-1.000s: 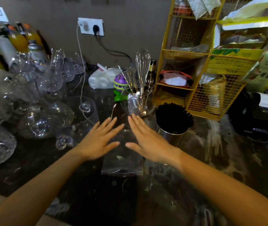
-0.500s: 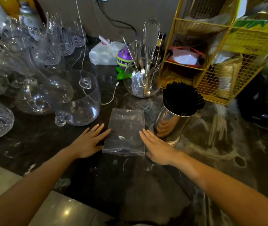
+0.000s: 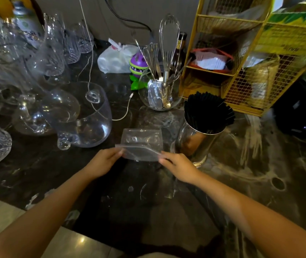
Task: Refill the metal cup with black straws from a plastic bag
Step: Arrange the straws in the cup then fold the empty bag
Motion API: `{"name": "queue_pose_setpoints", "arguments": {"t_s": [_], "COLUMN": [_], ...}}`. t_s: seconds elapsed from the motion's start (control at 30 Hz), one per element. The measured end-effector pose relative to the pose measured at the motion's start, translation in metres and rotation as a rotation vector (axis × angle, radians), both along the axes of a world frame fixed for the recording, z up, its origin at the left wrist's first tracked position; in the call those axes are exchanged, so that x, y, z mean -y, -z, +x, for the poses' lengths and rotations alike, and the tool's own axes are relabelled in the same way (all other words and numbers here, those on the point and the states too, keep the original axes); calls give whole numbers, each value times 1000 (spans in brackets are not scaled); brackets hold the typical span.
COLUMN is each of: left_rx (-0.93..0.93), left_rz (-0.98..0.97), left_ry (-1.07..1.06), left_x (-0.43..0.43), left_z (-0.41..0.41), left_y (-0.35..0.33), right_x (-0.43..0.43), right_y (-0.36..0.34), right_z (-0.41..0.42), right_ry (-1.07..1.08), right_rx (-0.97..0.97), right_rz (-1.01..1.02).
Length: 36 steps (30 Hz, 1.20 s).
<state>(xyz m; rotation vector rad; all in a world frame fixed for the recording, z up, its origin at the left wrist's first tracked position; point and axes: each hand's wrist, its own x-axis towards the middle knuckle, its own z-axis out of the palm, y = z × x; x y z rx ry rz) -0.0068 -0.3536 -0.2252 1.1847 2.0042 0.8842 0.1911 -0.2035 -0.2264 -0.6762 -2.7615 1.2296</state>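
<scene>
A shiny metal cup (image 3: 196, 144) stands on the dark marble counter, packed with black straws (image 3: 208, 112) that fan out above its rim. Just left of it lies a clear, flat plastic bag (image 3: 142, 144) with nothing visible inside. My left hand (image 3: 103, 161) pinches the bag's near left corner and my right hand (image 3: 178, 163) pinches its near right corner. The near edge is lifted off the counter and folded toward the far edge.
Several clear glass jugs and glasses (image 3: 81, 116) crowd the counter's left side. A glass bowl with a whisk and utensils (image 3: 162, 94) stands behind the bag. A yellow wire rack (image 3: 241, 58) rises at the back right. A white cable (image 3: 124, 112) lies near the bowl.
My hands went from lying flat on and beside the bag to pinching its near corners. The near edge of the bag has come up off the counter.
</scene>
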Motion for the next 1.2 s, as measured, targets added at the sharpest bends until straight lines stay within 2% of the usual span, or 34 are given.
{"name": "queue_pose_setpoints", "arguments": {"t_s": [0.17, 0.27, 0.37, 0.53, 0.63, 0.7, 0.83, 0.9, 0.93, 1.1, 1.2], "left_rx": [137, 110, 76, -70, -270, -493, -823, -834, -825, -765, -785], "left_rz": [75, 48, 3, -45, -90, -131, -39, -73, -84, -63, -159], "left_ry": [-152, -253, -344, -383, -299, -212, 30, 146, 194, 325, 433], "left_x": [1, -2, -7, -13, -16, -17, -18, -18, -18, -15, -10], "left_z": [6, 11, 13, 15, 19, 21, 20, 18, 19, 23, 23], "left_y": [1, 5, 7, 9, 9, 12, 20, 22, 20, 11, 6], "right_x": [11, 16, 16, 16, 17, 17, 17, 21, 21, 21, 24], "right_y": [-3, 0, 7, 17, 20, 19, 17, 20, 22, 11, 5], "right_z": [-5, -13, -22, -35, -41, -41, -38, -37, -37, -30, -21], "right_ry": [188, 261, 372, 483, 515, 481, 263, 177, 151, -10, -136], "right_rx": [-175, -144, -75, -12, 5, 24, 109, 157, 144, 136, 218], "right_rz": [-126, -232, -231, -200, -104, -16, 263, 474, 511, 531, 571]}}
